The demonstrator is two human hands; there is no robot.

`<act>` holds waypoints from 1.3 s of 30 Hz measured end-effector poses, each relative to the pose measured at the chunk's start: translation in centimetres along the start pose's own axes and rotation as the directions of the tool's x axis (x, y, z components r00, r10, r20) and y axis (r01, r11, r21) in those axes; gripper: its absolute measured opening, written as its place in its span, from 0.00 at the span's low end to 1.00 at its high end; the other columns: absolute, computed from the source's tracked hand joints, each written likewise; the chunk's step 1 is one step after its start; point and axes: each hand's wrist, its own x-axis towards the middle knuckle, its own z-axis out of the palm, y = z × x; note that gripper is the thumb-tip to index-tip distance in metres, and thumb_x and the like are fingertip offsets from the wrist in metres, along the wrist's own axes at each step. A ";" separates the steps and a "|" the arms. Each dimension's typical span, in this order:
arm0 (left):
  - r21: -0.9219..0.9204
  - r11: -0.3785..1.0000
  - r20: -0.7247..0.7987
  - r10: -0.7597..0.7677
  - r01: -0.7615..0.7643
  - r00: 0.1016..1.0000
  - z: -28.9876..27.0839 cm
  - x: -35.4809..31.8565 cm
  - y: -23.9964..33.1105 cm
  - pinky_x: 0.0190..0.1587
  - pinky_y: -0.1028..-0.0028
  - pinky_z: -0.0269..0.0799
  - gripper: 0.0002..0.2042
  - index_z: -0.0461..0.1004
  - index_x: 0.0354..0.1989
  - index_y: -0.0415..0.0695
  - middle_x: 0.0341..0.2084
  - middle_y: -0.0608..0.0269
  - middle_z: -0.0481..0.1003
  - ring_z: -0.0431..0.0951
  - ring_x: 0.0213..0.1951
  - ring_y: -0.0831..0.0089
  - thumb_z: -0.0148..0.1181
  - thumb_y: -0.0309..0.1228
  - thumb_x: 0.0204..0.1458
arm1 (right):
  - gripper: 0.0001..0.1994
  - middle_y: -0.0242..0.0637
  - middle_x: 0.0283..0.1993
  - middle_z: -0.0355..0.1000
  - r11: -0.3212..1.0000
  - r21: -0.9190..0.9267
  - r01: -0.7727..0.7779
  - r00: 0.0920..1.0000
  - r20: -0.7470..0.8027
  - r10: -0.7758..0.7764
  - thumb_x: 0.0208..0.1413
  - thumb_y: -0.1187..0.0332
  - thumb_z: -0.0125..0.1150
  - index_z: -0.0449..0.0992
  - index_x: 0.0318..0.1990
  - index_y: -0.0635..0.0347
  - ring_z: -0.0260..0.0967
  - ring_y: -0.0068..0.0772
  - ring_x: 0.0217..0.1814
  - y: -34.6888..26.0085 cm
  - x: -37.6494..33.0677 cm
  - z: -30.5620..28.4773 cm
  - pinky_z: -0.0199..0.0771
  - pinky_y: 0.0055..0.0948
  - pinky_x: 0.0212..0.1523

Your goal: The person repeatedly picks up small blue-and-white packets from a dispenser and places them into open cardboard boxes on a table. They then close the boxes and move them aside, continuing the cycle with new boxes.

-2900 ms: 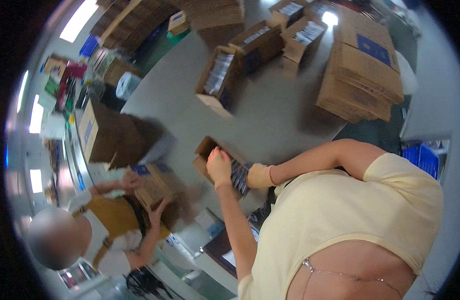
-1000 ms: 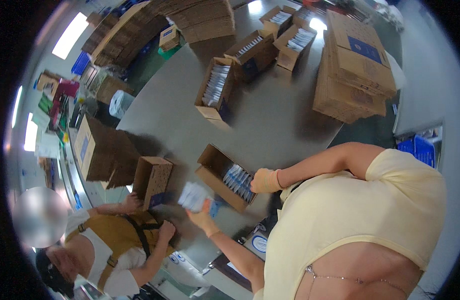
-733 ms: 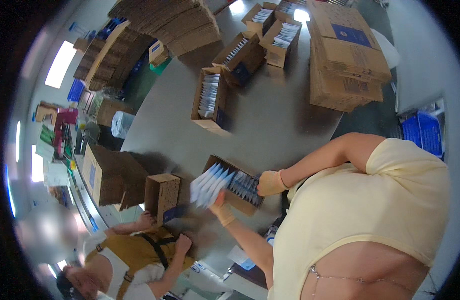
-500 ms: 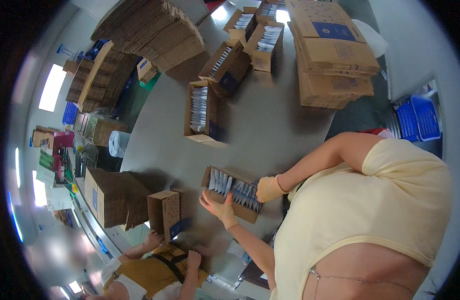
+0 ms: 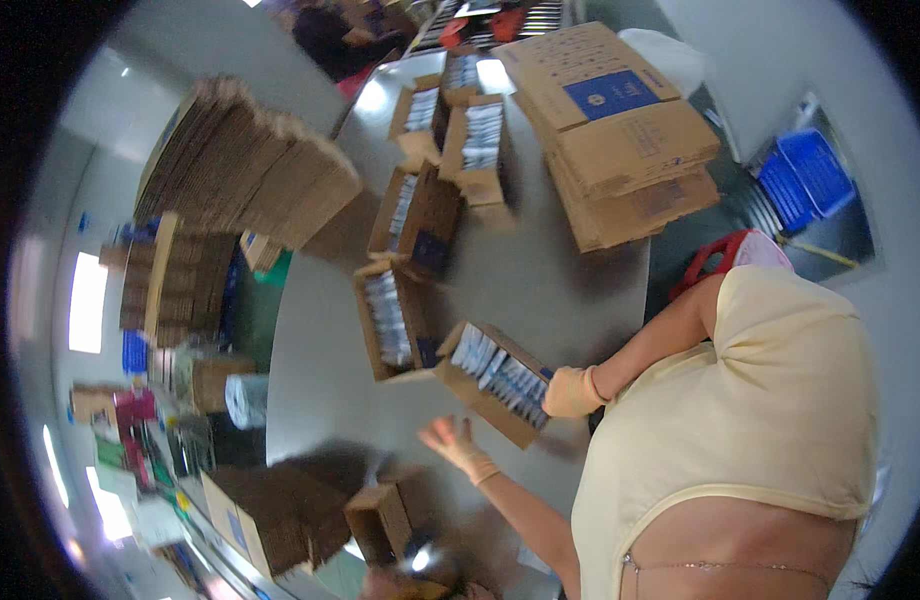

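Left hand [image 5: 452, 443]: empty, fingers spread, palm open above the grey table [image 5: 570, 290], just beside the open carton | Right hand [image 5: 572, 392]: gripping the near end wall of the open carton [image 5: 500, 380] filled with upright white packets | Carton: near table edge, bare tabletop beyond; second packet carton [image 5: 390, 322] close at its left

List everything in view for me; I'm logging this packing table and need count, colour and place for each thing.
Open box of packets: one, brown, table edge under the right hand.
Other open boxes: about four, brown, in a row up the table.
Sealed cartons: three stacked, brown, far right.
Flat cardboard stack: one, brown, far left.
Small open box: one, brown, near edge.
Crate: one, blue, floor at right.
Table: one, grey.
Left hand: empty, spread over table.
Right hand: on box's end.
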 end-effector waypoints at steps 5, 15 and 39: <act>-0.032 0.995 0.001 -0.095 0.095 0.996 3.1 12.5 2.0 0.42 0.49 0.76 0.36 0.37 0.67 0.66 0.57 0.47 0.55 0.64 0.54 0.48 0.50 0.32 0.53 | 0.09 0.43 0.21 0.73 0.934 0.107 -0.340 0.886 -0.296 0.357 0.49 0.64 0.56 0.74 0.28 0.61 0.75 0.43 0.24 5.2 4.4 -2.3 0.71 0.40 0.21; -0.163 0.971 0.259 -0.127 0.173 0.957 18.4 26.0 -1.9 0.36 0.55 0.77 0.18 0.56 0.45 0.47 0.39 0.52 0.64 0.68 0.34 0.57 0.50 0.27 0.44 | 0.08 0.39 0.30 0.76 0.588 0.412 -0.696 0.458 -0.377 0.805 0.49 0.63 0.59 0.77 0.34 0.55 0.76 0.43 0.32 20.6 11.3 -9.1 0.75 0.41 0.28; -0.027 0.996 0.838 0.067 -0.081 0.541 30.9 14.0 5.4 0.46 0.74 0.69 0.20 0.69 0.52 0.34 0.43 0.58 0.72 0.72 0.42 0.71 0.56 0.34 0.55 | 0.19 0.48 0.47 0.66 0.929 0.335 -0.154 0.491 -0.790 0.367 0.41 0.56 0.61 0.72 0.39 0.58 0.71 0.45 0.44 7.7 -3.1 -20.9 0.73 0.43 0.40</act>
